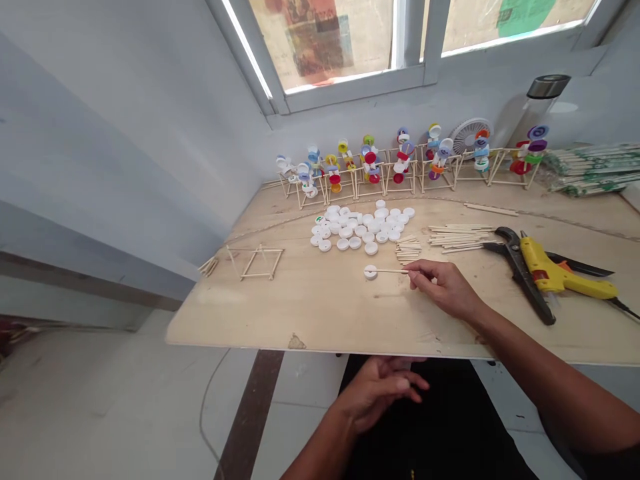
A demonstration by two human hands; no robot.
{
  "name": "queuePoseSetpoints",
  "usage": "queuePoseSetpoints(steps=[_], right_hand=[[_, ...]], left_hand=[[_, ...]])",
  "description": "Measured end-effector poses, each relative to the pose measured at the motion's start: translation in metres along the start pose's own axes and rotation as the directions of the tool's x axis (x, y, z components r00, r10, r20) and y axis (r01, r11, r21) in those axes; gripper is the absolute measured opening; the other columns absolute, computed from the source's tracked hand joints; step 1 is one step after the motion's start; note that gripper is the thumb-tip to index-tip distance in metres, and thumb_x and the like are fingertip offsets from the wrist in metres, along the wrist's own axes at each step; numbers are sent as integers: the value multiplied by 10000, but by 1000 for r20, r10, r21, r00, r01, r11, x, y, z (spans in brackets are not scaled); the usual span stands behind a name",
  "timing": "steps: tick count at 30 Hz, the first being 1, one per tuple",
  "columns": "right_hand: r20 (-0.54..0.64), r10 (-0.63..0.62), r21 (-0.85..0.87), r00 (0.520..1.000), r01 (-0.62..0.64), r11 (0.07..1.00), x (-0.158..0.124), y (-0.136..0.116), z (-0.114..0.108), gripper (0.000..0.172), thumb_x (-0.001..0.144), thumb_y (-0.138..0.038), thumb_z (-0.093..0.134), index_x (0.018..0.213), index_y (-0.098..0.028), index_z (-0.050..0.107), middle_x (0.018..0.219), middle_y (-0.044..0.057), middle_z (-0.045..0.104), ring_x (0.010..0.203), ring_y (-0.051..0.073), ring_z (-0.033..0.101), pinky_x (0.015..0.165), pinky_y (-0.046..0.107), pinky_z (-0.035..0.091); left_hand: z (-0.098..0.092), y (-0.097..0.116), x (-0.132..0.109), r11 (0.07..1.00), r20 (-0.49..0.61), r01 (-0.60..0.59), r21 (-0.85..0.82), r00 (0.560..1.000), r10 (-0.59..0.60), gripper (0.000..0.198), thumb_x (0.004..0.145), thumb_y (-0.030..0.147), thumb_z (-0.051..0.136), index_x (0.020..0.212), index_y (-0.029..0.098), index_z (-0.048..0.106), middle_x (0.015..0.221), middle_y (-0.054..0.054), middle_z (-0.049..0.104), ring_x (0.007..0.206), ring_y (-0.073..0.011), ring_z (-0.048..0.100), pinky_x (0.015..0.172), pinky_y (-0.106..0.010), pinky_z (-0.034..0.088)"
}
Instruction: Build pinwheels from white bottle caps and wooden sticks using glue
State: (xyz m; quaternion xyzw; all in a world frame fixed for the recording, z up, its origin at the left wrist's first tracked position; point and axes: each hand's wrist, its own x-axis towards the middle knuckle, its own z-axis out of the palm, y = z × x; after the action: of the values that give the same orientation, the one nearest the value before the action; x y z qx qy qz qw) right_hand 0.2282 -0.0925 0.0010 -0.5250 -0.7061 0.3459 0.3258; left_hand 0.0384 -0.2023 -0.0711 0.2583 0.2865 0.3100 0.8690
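The step in hand seems to be the joining of one thin stick (393, 271) with one white cap (371, 275). The right hand (445, 287) pinches the right end of this stick between thumb and fingers. The cap lies to the left of this grip, at the stick's other end, over the bench (320, 313) and on the near side of the cap pile (345, 230). If the stick is already fixed to the cap, I cannot tell. The left hand (375, 393) is below the near edge of the bench, its fingers loosely bent, with nothing seen in them. In my judgement, the next move calls for a steady pinch, so that stick and cap keep their alignment.
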Motion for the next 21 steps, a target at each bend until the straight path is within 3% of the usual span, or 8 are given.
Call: queuePoseSetpoints(steps=[6, 8, 11, 13, 16, 19, 20, 21], right_hand=[[-15, -35, -10, 999, 35, 999, -4, -12, -5, 248, 825, -301, 457, 865, -162, 659, 634, 2, 624, 610, 136, 542, 550, 230, 400], [-24, -41, -5, 999, 41, 999, -6, -15, -7, 256, 828, -308, 456, 885, -165, 660, 638, 4, 628, 617, 138, 550, 555, 233, 406], [-28, -45, 7, 999, 45, 999, -9, -17, -11, 270, 831, -318, 455, 917, -164, 660, 644, 8, 633, 626, 140, 554, 558, 236, 408], [-29, -36, 16, 999, 37, 999, -10, -16, -13, 270, 831, -317, 453, 909, -162, 661, 647, 11, 634, 629, 140, 554, 545, 231, 404], [-30, -17, 31, 999, 18, 999, -10, -12, -15, 271, 826, -312, 456, 926, -166, 661, 648, 10, 634, 623, 138, 554, 517, 222, 390], [-10, -22, 23, 1000, 22, 999, -7, -8, -14, 262, 819, -287, 456, 926, -170, 665, 656, 9, 643, 609, 134, 550, 507, 217, 380], [-7, -27, 8, 1000, 27, 1000, -6, -7, -13, 257, 815, -276, 457, 921, -172, 667, 659, 7, 646, 597, 130, 545, 510, 216, 379], [-6, -34, -11, 999, 34, 999, -4, -6, -11, 255, 813, -266, 457, 920, -173, 670, 660, 6, 649, 581, 125, 538, 514, 217, 379]], left_hand=[[55, -46, 66, 979, 353, 193, -73, 923, -156, 491, 655, 199, 733, 1116, 203, 564, 1162, -142, 583, 876, -234, 634, 771, -390, 432], [72, -61, 82, 978, 362, 189, -86, 921, -146, 442, 682, 292, 714, 1088, 175, 582, 992, -128, 645, 833, -235, 638, 765, -396, 427], [78, -70, 87, 986, 256, 149, -71, 959, -126, 410, 756, 472, 593, 942, 110, 639, 670, -81, 622, 696, -214, 627, 692, -352, 429], [63, -64, 74, 983, 230, 175, 56, 956, -183, 404, 754, 488, 588, 829, 96, 653, 501, -17, 521, 564, -166, 576, 608, -292, 411], [14, -41, 26, 948, 133, 230, 218, 956, -262, 388, 757, 488, 584, 639, 119, 611, 386, 50, 365, 391, -92, 408, 486, -234, 349], [-46, -9, -43, 937, -192, 221, 270, 966, -172, 405, 746, 529, 568, 581, 160, 553, 387, 60, 326, 370, -88, 361, 451, -225, 331], [-63, 0, -66, 927, -331, 212, 308, 938, -104, 413, 743, 546, 553, 561, 176, 533, 385, 55, 323, 376, -101, 374, 457, -237, 352], [-77, 8, -87, 880, -507, 253, 403, 862, -15, 394, 763, 533, 525, 571, 189, 539, 407, 34, 377, 406, -122, 420, 476, -254, 386]])
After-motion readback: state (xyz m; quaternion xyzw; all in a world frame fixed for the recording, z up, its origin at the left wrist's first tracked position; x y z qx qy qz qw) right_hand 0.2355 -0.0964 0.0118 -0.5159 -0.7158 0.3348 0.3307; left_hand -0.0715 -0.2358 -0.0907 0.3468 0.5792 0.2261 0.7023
